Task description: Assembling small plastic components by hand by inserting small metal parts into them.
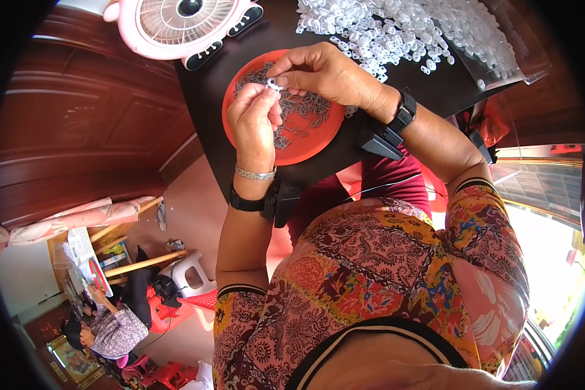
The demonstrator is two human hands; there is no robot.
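Note:
Over a round orange-red tray (pixel 335 123), my two hands meet at a small white plastic piece (pixel 272 83) with a hole in it. My left hand (pixel 253 120) pinches this piece between thumb and fingertips. My right hand (pixel 325 73) comes from the right with its thumb and index finger closed against the same piece. Whatever the right fingertips hold is too small to make out. Many thin grey screw-like pieces (pixel 309 112) lie scattered in the tray beneath the hands.
A large heap of white oval plastic pieces (pixel 396 39) covers the dark table (pixel 205 97) at the far right, partly in a clear bin (pixel 500 71). A pink fan (pixel 188 29) stands far left. Another person (pixel 120 331) sits working at lower left, near a grey stool (pixel 192 276).

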